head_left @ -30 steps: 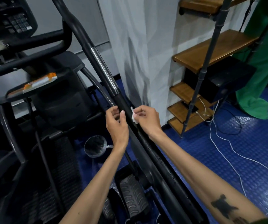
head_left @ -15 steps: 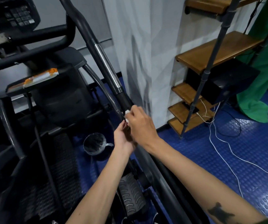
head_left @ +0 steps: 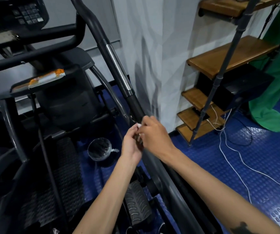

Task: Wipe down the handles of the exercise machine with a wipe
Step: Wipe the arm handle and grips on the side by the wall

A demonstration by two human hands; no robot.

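Here the two hands met at the centre of the view, against the long black handle (head_left: pixel 136 107) of the exercise machine (head_left: pixel 71 105), which ran from about eleven o'clock down to five o'clock. The right hand (head_left: pixel 154 137) had its fingers curled over a small white wipe (head_left: pixel 138 125), of which only a crumpled corner showed at the knuckles. The left hand (head_left: pixel 130 144) came in from seven o'clock with its fingers bent toward the same spot, apparently pinching at the wipe or the bar; which of the two could not be told.

As a judgement, the step in hand was readying or refolding the wipe against the bar, just below the rubber grip and the chrome sleeve (head_left: pixel 119 68). The next move likely called for wrapping the wipe round the handle and drawing it up toward twelve o'clock along the grip, with a firm, even squeeze.

Much was hidden. The fingertips of both hands covered each other, and most of the wipe lay inside the right palm. The handle's top ran out of view at twelve o'clock. At eight o'clock sat a lined bin (head_left: pixel 100 149) on the blue floor (head_left: pixel 237 157), its contents unclear.
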